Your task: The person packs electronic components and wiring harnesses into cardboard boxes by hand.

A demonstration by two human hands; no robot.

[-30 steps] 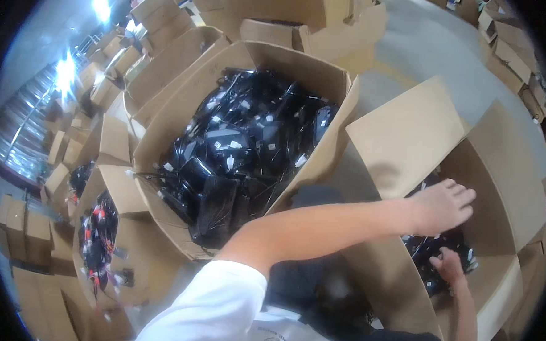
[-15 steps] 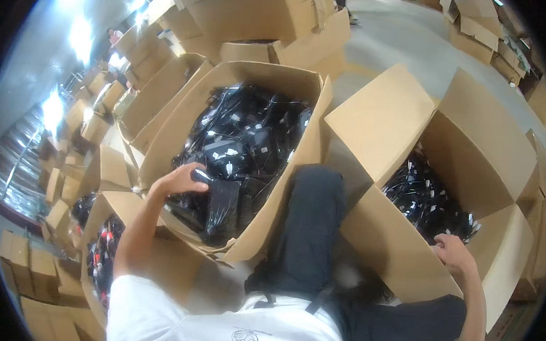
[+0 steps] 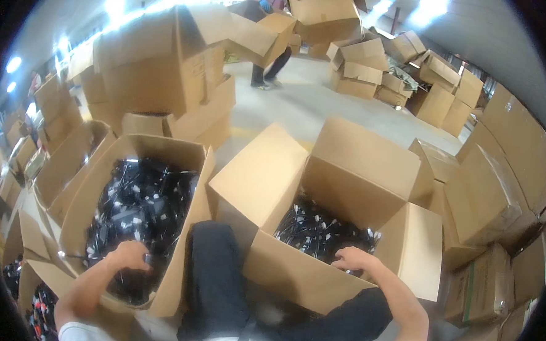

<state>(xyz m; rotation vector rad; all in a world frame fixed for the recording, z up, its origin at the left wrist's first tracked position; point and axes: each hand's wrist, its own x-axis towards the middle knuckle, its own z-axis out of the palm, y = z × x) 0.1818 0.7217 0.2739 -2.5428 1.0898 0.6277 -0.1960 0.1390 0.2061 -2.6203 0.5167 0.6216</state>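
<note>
My left hand (image 3: 130, 255) is inside the left cardboard box (image 3: 73, 222), near its front end. Its fingers are curled on a black item (image 3: 148, 260), of which only a dark edge shows at the fingertips. Beneath and beyond it lie many black, shiny pieces (image 3: 136, 206) with thin leads and small white tips. At the near rim of the right cardboard box (image 3: 307, 277), my right hand (image 3: 353, 260) reaches in with bent fingers; what they hold, if anything, is hidden. That box holds a heap of black cables (image 3: 319, 230) with white ends.
Smaller open boxes (image 3: 44, 303) with black and red contents stand at my lower left. Stacked cartons (image 3: 482, 187) rise on the right, and a large box (image 3: 148, 71) stands behind the left one. Further off, a person (image 3: 269, 65) carries an open carton (image 3: 261, 37).
The view has swung right and up, bringing the far person and the right-hand cartons into sight. My left hand remains in the left box, my right at the right box.
</note>
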